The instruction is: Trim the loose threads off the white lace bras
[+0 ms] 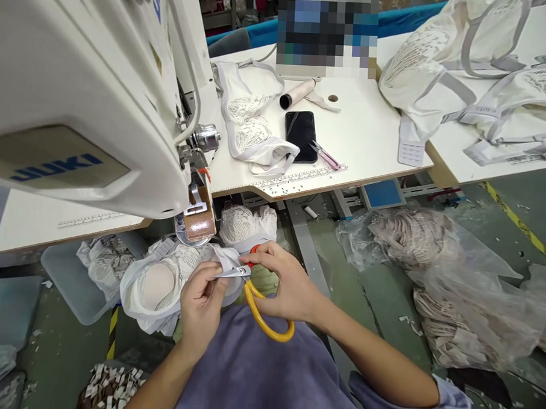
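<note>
Blue letters spell JUKI on the sewing machine (101,100) at your left. The scissors (252,295), with one handle red, the other yellow and their blades steel, sit above your lap; your right hand (290,283) is curled around the handles. Your left hand (205,301) pinches closed on the pale edging of the white lace garment (158,287), beside the blades. That garment bunches below the machine, a beige cup showing.

Beyond scissors (250,287), snips (328,157) apparently against phone (299,133)
</note>
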`<action>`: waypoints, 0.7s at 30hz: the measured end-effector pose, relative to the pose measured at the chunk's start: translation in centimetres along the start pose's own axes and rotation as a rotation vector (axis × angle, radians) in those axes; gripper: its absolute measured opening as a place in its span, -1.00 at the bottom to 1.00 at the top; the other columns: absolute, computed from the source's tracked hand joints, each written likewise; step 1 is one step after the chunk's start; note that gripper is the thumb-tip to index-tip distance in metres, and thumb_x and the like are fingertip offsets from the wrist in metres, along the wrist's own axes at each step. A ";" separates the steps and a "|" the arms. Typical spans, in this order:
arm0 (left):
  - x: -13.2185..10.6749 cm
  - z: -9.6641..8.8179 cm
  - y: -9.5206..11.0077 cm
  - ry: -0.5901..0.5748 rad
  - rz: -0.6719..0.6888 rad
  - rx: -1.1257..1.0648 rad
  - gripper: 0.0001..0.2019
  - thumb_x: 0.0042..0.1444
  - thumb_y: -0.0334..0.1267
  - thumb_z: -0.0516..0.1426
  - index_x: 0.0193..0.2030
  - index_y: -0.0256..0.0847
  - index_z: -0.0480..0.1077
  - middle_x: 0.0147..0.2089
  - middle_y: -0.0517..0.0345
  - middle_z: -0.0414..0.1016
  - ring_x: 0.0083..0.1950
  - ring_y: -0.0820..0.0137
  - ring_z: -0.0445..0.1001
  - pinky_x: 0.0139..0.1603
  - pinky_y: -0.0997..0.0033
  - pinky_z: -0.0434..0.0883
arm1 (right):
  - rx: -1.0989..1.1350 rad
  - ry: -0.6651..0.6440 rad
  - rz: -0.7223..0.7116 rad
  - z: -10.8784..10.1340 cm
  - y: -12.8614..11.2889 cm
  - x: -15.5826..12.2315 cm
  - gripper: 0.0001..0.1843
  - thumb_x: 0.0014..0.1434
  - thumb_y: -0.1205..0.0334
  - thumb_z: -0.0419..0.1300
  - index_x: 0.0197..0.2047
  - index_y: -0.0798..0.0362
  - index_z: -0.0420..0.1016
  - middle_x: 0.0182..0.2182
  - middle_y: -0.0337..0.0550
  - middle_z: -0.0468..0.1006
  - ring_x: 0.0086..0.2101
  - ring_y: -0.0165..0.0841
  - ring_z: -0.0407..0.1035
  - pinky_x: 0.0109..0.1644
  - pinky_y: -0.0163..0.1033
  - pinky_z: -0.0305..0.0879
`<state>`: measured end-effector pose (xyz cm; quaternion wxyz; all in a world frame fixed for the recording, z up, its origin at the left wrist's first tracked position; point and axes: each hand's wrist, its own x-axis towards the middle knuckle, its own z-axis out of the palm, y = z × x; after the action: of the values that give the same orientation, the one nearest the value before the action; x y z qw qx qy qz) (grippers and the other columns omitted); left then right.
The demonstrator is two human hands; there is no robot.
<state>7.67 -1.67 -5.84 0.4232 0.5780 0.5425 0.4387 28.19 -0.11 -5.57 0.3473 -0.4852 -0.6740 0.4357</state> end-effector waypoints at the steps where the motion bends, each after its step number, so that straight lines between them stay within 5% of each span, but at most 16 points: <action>1: -0.1 -0.1 -0.1 -0.005 0.007 -0.003 -0.89 0.29 -0.31 0.21 -0.11 -0.10 0.57 -0.11 0.11 0.54 -0.05 0.33 0.52 -0.02 0.40 0.43 | 0.008 -0.004 0.001 0.1 0.1 0.0 -0.40 -0.08 0.26 0.43 0.10 -0.08 0.57 -0.16 -0.12 0.46 -0.14 -0.22 0.39 -0.07 -0.10 0.37; 15: -0.6 -0.3 -1.1 -0.018 -0.017 -0.032 -0.91 0.26 -0.31 0.23 -0.14 -0.12 0.58 -0.13 0.10 0.53 -0.08 0.33 0.50 -0.07 0.40 0.44 | 0.059 -0.040 0.067 0.8 0.8 -0.4 -0.40 -0.10 0.25 0.41 0.08 -0.08 0.60 -0.18 -0.13 0.45 -0.17 -0.23 0.39 -0.08 -0.12 0.36; 21: -0.6 0.0 -1.3 -0.063 -0.245 -0.451 -0.96 0.22 -0.26 0.29 -0.19 -0.09 0.59 -0.20 0.17 0.53 -0.17 0.39 0.53 -0.08 0.40 0.48 | 0.094 -0.055 0.090 0.4 1.3 -0.7 -0.42 -0.10 0.26 0.39 0.07 -0.07 0.62 -0.23 -0.14 0.44 -0.20 -0.24 0.38 -0.11 -0.13 0.37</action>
<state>7.36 -2.21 -7.17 0.6080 0.4123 0.4834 0.4761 28.47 -0.65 -6.97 0.3312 -0.4859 -0.6394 0.4954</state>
